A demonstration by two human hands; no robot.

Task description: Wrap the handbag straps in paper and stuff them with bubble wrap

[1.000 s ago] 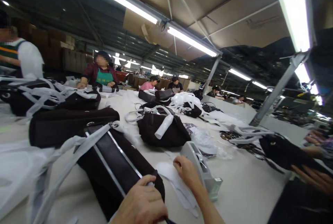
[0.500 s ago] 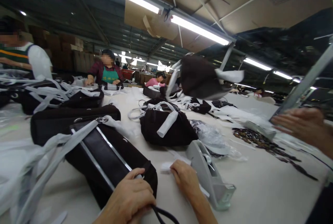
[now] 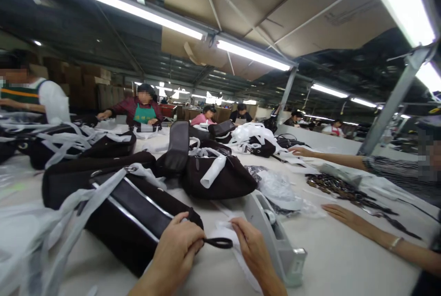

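A black bag (image 3: pixel 131 222) with two silver stripes and a paper-wrapped strap lies on the white table at the left front. My left hand (image 3: pixel 177 250) is closed round the end of this bag, and a short black loop (image 3: pixel 218 242) sticks out from its fingers to the right. Right of the loop, my right hand (image 3: pixel 251 248) pinches a piece of thin white paper (image 3: pixel 225 231). Beside it stands a grey tape dispenser (image 3: pixel 275 241). Another black bag (image 3: pixel 220 179) with a wrapped handle sits behind them.
More dark bags (image 3: pixel 98 181) and wrapped straps cover the left and back. Clear plastic (image 3: pixel 279 188) and a pile of dark straps (image 3: pixel 339 186) lie at the right. A co-worker's arms (image 3: pixel 365 231) reach in from the right. Other people work behind the table.
The dark bag that was in the air has come down among the bags behind. The co-worker's hands now reach over the table. My right hand has white paper raised at its fingertips; the black loop points right.
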